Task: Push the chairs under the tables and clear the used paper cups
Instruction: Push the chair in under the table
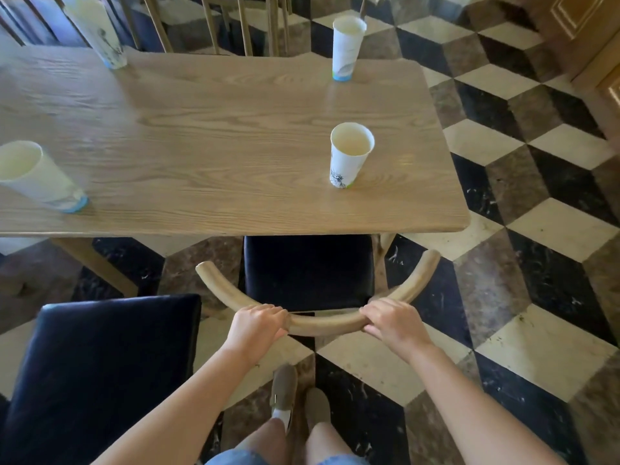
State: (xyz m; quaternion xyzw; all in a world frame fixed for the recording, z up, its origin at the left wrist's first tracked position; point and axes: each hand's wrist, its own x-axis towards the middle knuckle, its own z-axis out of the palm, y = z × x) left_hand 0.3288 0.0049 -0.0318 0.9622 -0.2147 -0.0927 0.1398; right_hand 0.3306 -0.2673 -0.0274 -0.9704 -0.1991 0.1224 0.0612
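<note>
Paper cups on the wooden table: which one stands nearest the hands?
The white paper cup near the table's right front edge, just beyond the chair being held; the other three stand farther left or at the far edge.

A pale oak-coloured table (pixel 214 135) with strong wavy grain fills the upper frame; on it stand my white paper cups, the nearest (pixel 349 156) with a black sketch print and green base, the far one (pixel 347 48) and the left one (pixel 40 177) blue-based. The chair seat (pixel 308 268) at centre is deep navy, the floor (pixel 536 229) a cube pattern of black, cream and brown marble
</note>
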